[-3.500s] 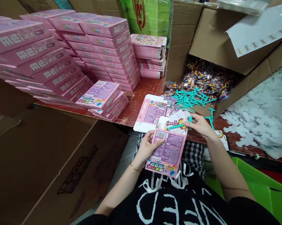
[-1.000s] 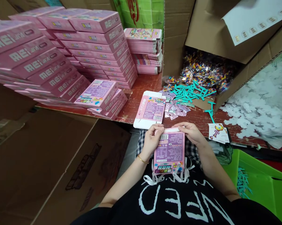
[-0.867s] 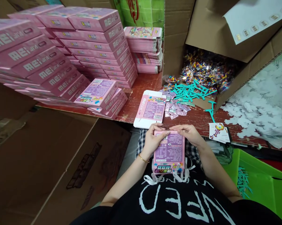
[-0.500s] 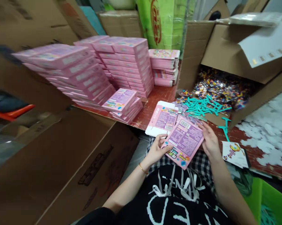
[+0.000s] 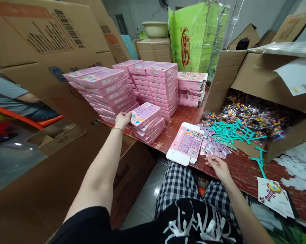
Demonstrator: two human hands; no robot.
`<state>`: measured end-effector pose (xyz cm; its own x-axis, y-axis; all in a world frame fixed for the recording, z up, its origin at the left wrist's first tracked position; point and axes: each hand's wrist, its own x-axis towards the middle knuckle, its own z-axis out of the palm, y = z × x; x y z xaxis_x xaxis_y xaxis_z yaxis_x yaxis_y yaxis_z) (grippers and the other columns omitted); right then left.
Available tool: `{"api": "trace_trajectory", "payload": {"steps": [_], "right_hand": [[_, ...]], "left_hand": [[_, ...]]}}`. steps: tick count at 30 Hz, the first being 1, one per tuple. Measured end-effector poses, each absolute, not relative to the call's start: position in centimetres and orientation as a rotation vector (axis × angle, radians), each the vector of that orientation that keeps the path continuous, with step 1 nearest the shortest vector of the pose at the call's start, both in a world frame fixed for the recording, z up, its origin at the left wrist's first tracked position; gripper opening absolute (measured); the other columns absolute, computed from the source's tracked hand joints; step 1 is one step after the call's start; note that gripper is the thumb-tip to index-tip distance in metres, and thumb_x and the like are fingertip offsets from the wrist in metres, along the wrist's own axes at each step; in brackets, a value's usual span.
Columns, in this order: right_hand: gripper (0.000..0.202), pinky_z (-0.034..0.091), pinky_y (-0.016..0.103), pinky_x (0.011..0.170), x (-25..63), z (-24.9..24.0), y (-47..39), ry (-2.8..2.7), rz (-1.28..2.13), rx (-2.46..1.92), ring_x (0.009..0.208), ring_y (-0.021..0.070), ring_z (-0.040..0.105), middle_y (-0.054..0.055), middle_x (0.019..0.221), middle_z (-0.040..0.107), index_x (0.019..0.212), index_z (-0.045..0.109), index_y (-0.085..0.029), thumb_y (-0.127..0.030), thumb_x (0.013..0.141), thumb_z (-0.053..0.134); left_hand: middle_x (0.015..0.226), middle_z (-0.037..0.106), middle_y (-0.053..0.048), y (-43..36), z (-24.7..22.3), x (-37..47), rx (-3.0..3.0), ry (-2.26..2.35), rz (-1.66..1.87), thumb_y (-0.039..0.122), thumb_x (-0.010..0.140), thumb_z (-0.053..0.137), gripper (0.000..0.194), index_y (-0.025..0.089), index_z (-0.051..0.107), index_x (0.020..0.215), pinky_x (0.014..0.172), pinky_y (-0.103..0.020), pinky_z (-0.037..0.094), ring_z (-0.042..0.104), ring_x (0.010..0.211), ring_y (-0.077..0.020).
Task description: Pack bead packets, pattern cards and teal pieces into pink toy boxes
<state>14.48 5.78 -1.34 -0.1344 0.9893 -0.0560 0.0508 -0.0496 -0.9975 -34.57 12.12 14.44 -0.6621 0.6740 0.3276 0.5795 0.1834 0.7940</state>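
My left hand [image 5: 122,121] grips the left edge of a pink and purple box [image 5: 145,114] on top of a short, uneven stack near the table's front edge. My right hand [image 5: 219,166] is at the table edge beside small lilac packets [image 5: 215,147]; its fingers are bent close together, and what they hold, if anything, is too small to make out. Between the hands lies a flat pink carton [image 5: 185,141] with white flaps spread. Teal plastic pieces [image 5: 231,132] are heaped behind the packets.
Tall stacks of pink boxes [image 5: 158,84] stand at the back left. An open cardboard box [image 5: 269,74] of colourful bagged pieces is on the right, with a printed white card [image 5: 274,196] in front. Large cardboard [image 5: 41,37] rises at left, a seated person partly behind it.
The box that both hands held over my lap is now with my left hand on the short stack to the left. My right hand has let go of it. The view has shifted.
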Motion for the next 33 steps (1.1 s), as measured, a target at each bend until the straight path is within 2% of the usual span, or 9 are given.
{"api": "trace_trajectory", "payload": {"steps": [4, 7, 14, 21, 23, 25, 28, 30, 33], "right_hand": [[0.033, 0.057, 0.042, 0.076, 13.6, -1.4, 10.0, -1.561, 1.164, -1.204, 0.076, 0.0255, 0.071, 0.010, 0.083, 0.073, 0.085, 0.068, -0.019, -0.052, 0.077, 0.067], [0.026, 0.055, 0.038, 0.082, 10.6, -0.4, 15.5, -1.788, 0.942, -1.249, 0.086, 0.0231, 0.069, 0.011, 0.093, 0.071, 0.088, 0.067, -0.016, -0.041, 0.084, 0.059], [0.033, 0.047, 0.036, 0.088, 3.2, 1.9, 24.1, -2.049, 0.771, -1.499, 0.101, 0.0278, 0.061, 0.013, 0.100, 0.067, 0.085, 0.067, -0.014, -0.028, 0.060, 0.083], [0.027, 0.047, 0.024, 0.059, 4.9, 8.5, 20.1, -2.004, 1.073, -1.206, 0.065, 0.0141, 0.060, -0.001, 0.068, 0.063, 0.073, 0.058, -0.017, -0.033, 0.067, 0.079], [0.029, 0.048, 0.023, 0.056, 5.9, 11.4, 16.5, -1.882, 1.216, -0.935, 0.060, 0.0125, 0.060, -0.001, 0.068, 0.064, 0.075, 0.058, -0.017, -0.039, 0.071, 0.076], [0.029, 0.049, 0.025, 0.056, 6.9, 13.8, 12.7, -1.816, 1.205, -0.763, 0.059, 0.0126, 0.060, 0.000, 0.068, 0.065, 0.075, 0.059, -0.018, -0.043, 0.074, 0.074], [0.017, 0.054, 0.031, 0.070, 9.0, 15.4, 8.4, -1.851, 0.803, -0.702, 0.071, 0.0163, 0.066, 0.003, 0.077, 0.068, 0.080, 0.064, -0.020, -0.037, 0.084, 0.067], [0.015, 0.049, 0.042, 0.093, 11.1, 14.7, 6.5, -1.830, 0.360, -0.792, 0.100, 0.0236, 0.065, 0.007, 0.100, 0.069, 0.094, 0.067, -0.023, -0.034, 0.083, 0.068], [0.055, 0.029, 0.054, 0.113, 14.7, 11.8, 4.3, -1.664, 0.069, -1.044, 0.137, 0.0318, 0.038, 0.012, 0.144, 0.045, 0.129, 0.054, -0.025, -0.037, 0.079, 0.072]], "left_hand": [[0.149, 0.033, -0.024, 9.6, 12.5, -30.5, 1.639, 2.619, 1.684, 0.036, 0.087, 0.060, 0.058, 0.002, 0.043, 0.131, 0.115, -0.062, 0.012, 0.019, 0.143, -0.0384], [0.143, 0.046, -0.016, 7.5, 8.1, -22.9, 2.238, 2.100, 1.480, 0.034, 0.095, 0.048, 0.046, 0.011, 0.043, 0.135, 0.117, -0.049, 0.023, 0.036, 0.138, -0.0249], [0.154, 0.022, -0.032, 6.7, -5.0, -11.1, 2.159, 2.051, 0.768, 0.062, 0.084, 0.051, 0.094, 0.000, 0.021, 0.147, 0.114, -0.059, 0.025, 0.020, 0.145, -0.0395], [0.151, 0.032, -0.031, 6.1, 1.0, -12.7, 2.089, 1.971, 1.076, 0.062, 0.074, 0.066, 0.107, 0.004, 0.017, 0.150, 0.111, -0.062, 0.028, 0.035, 0.139, -0.0416], [0.143, 0.046, -0.026, 5.0, 4.8, -12.3, 2.013, 1.894, 1.232, 0.060, 0.068, 0.073, 0.100, 0.008, 0.034, 0.145, 0.107, -0.056, 0.038, 0.049, 0.129, -0.0407], [0.118, 0.069, -0.014, 3.6, 8.0, -11.4, 1.910, 1.620, 1.213, 0.050, 0.077, 0.069, 0.060, 0.015, 0.060, 0.125, 0.091, -0.042, 0.052, 0.067, 0.103, -0.0311], [0.072, 0.074, -0.005, 1.2, 10.1, -9.2, 1.589, 1.251, 1.112, 0.043, 0.084, 0.063, 0.031, 0.014, 0.073, 0.080, 0.060, -0.028, 0.055, 0.067, 0.063, -0.0194], [0.072, 0.074, -0.005, -0.2, 9.6, -7.5, 1.317, 1.123, 1.118, 0.043, 0.081, 0.067, 0.030, 0.013, 0.073, 0.078, 0.061, -0.027, 0.056, 0.068, 0.064, -0.0196], [0.089, 0.076, -0.009, -1.8, 7.4, -5.3, 1.005, 1.004, 1.116, 0.042, 0.077, 0.071, 0.033, 0.013, 0.073, 0.092, 0.079, -0.034, 0.057, 0.071, 0.083, -0.0239]]}}
